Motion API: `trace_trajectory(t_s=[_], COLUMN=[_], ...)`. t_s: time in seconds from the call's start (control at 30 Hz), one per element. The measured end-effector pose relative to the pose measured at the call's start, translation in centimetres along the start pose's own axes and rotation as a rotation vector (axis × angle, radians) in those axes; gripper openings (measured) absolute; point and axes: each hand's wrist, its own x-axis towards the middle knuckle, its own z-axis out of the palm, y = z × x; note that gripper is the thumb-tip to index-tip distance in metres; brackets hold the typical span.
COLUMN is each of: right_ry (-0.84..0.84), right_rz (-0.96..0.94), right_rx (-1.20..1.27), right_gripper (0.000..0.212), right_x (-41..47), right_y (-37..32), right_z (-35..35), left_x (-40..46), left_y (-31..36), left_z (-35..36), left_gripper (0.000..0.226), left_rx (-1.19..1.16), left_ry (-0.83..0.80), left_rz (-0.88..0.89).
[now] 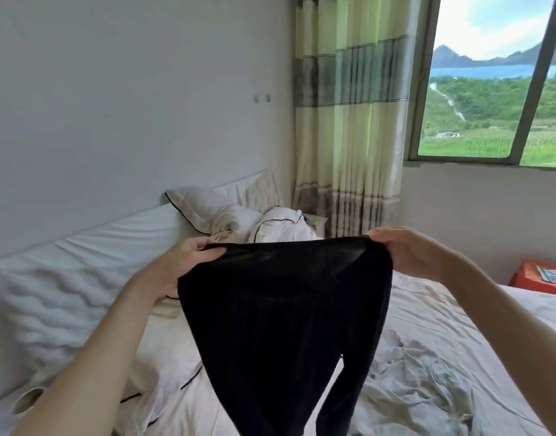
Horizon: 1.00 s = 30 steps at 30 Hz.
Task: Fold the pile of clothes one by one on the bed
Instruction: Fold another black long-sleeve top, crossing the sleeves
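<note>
a person's left hand (188, 256) and right hand (408, 250) each pinch a waistband corner of long black knit trousers (283, 309), held taut in the air above the rumpled white bed (443, 316). the legs hang down. lowering them flat, with both legs aligned, should give a cleaner fold.

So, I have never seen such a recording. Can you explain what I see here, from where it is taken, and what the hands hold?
There is no machine: a person wears one camera on the head, looking forward and down. The left hand and right hand each pinch a top corner of a pair of black trousers, held up over a bed with white wrinkled sheets. A crumpled pale grey garment lies on it. Behind are pillows, a striped curtain and a window.
</note>
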Motion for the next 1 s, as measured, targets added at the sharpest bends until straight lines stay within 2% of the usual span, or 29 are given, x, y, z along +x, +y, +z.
trace_trajectory(t_s=[0.1,0.23,0.3,0.37,0.47,0.53,0.63,0.7,0.77,0.83,0.9,1.0], right_ry=[0.082,0.381,0.503,0.544,0.535,0.534,0.579,0.592,0.586,0.568,0.482,0.232], right_rz=[-0.072,-0.238,-0.335,-0.412,-0.468,-0.488,-0.508,-0.502,-0.518,-0.534,-0.454,-0.084], right_rx=[-0.023,-0.272,-0.387,-0.498,-0.647,-0.753,-0.902,-0.957,-0.919,-0.868,-0.932,-1.059], right_gripper=[0.010,0.013,0.015,0.018,0.019,0.014,0.002,0.005,0.004,0.004,0.008,0.019], right_x=[1.0,3.1,4.2,4.7,5.0,5.0,4.9,4.8,4.7,4.4,4.0,2.7], right_y=[-0.3,-0.1,0.2,0.5,0.9,1.3,1.6,1.7,1.5,1.4,1.3,2.5], right_z=[0.4,1.5,2.5,3.3,3.9,4.0,4.0,3.9,4.0,4.0,3.0,1.1], left_x=[-1.1,-2.0,-2.2,-2.3,-2.1,-1.9,-1.8,-1.7,-1.4,-1.4,-1.6,-2.3], left_y=[-0.3,-0.9,-1.6,-2.1,-2.5,-2.7,-2.8,-2.7,-2.6,-2.7,-3.1,-4.6], left_z=[-2.3,-4.3,-4.4,-4.1,-3.7,-3.4,-2.8,-2.3,-1.8,-1.5,-1.6,-1.8], left_gripper=[0.018,0.022,0.015,0.010,0.011,0.011,0.015,0.015,0.013,0.013,0.012,0.007], left_rx=[0.121,0.140,0.215,0.292,0.377,0.396,0.250,0.112,-0.029,-0.021,0.204,0.557], left_ry=[-0.057,-0.137,-0.036,0.137,0.382,0.491,0.598,0.633,0.632,0.601,0.508,0.349], left_rz=[0.025,0.021,0.052,0.121,0.197,0.218,0.257,0.258,0.252,0.273,0.296,0.194])
